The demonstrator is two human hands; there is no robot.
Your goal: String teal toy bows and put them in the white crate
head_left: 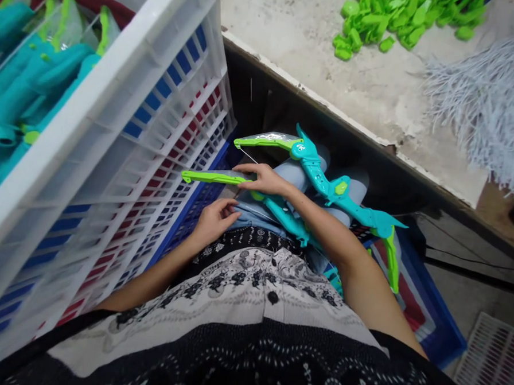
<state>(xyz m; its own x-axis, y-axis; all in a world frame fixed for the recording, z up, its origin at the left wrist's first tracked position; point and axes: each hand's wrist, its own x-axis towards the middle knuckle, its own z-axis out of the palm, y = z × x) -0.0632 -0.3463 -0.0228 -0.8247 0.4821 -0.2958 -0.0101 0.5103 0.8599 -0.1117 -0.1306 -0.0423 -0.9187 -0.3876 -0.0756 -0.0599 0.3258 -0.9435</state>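
Working by Hand Beside a White Crate (130,65)

A person's right hand (267,178) has its fingers closed on the green arm (214,177) of the nearer toy bow (281,215), which slants across the lap (249,218); whether they also pinch a string cannot be told. The left hand (216,220) is near the waist, its fingers loosely curled and released. The farther toy bow (318,175), teal with green ends, lies just beyond, its white string (248,155) running toward the right hand. Teal-and-green pieces (43,78) fill the crate. Green parts (404,19) and white strands (489,107) lie heaped on the surface (291,27) ahead.
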